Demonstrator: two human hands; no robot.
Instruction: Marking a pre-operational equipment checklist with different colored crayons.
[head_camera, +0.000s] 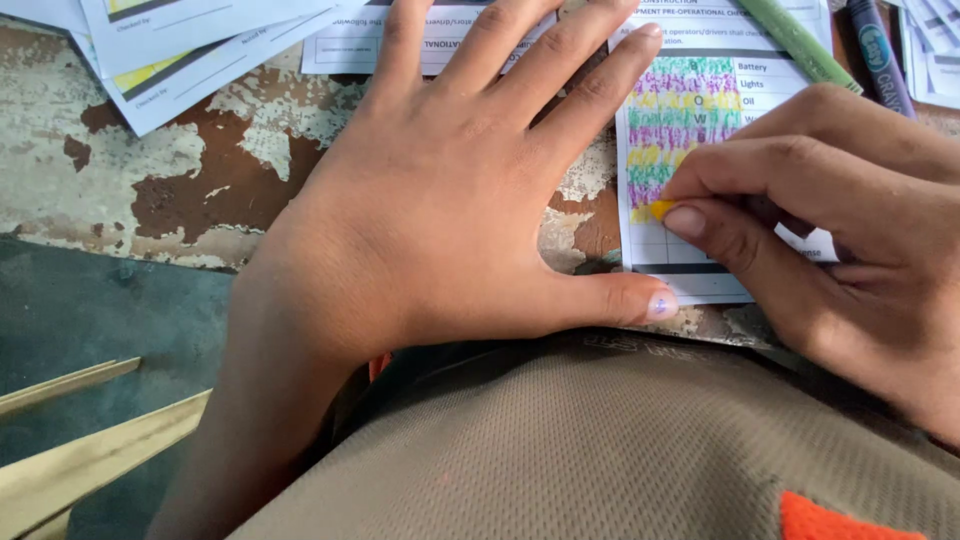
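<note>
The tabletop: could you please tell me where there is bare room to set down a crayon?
The peeling tabletop lies bare left of the left hand, below the loose papers. A small patch shows between thumb and form. It is crowded on the right: the right hand presses a yellow crayon to the form, with two crayons above.

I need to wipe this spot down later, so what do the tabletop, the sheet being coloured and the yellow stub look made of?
Tabletop: probably painted wood or board; pale paint flakes off over brown patches.
Sheet: thin matt white printed paper, coloured in waxy stripes.
Yellow stub, pinched by the right hand: likely wax crayon.
Left hand lies flat beside the sheet.
</note>
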